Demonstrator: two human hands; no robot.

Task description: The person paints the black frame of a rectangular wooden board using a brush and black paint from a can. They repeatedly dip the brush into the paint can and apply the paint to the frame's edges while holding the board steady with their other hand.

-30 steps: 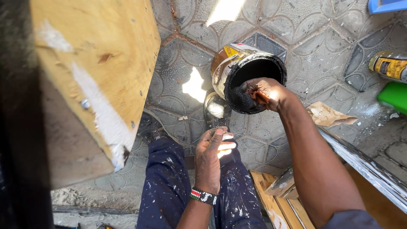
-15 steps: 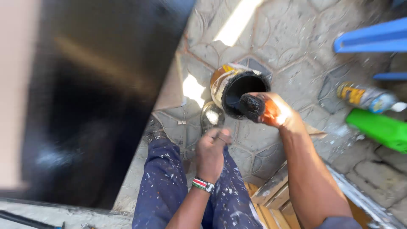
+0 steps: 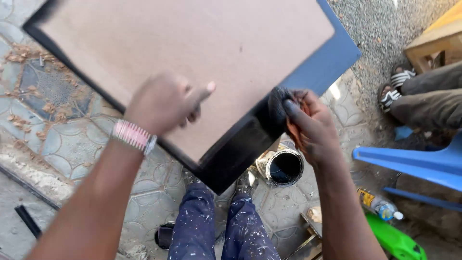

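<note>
Head view: my left hand (image 3: 166, 103) rests loosely curled on the bare face of the board (image 3: 192, 53), one finger out, apparently steadying it at a tilt. My right hand (image 3: 308, 127) pinches a black-soaked pad (image 3: 278, 107) against the board's dark right edge. The open tin (image 3: 284, 167) stands below, near my knees, within reach.
</note>
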